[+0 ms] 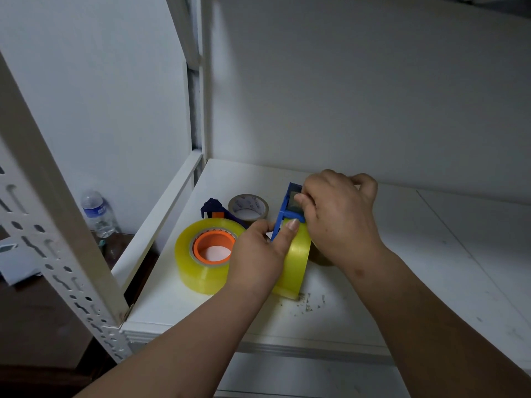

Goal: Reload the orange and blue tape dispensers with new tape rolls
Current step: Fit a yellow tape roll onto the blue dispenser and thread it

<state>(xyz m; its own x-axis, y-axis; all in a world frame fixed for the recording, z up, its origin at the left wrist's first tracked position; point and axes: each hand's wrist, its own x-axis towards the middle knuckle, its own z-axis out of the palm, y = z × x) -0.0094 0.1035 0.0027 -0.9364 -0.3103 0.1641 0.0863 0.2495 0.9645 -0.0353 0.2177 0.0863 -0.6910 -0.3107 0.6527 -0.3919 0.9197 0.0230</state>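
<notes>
A yellow tape roll (296,262) stands on edge on the white shelf (373,282), with the blue tape dispenser (287,209) fitted over its top. My left hand (258,254) grips the roll and the dispenser's lower edge. My right hand (339,214) pinches the dispenser's upper plate. To the left lies a second yellow roll (195,262) flat on the shelf, with the orange dispenser core (214,244) inside it. Behind it sit a dark blue dispenser part (212,208) and a nearly spent brown roll (248,206).
A white perforated upright (57,225) of the rack stands at the left front. Beyond it, a clear water bottle (97,214) stands on a dark surface. Small bits of debris (307,304) lie on the shelf near its front edge. A brownish roll (320,257) shows under my right wrist.
</notes>
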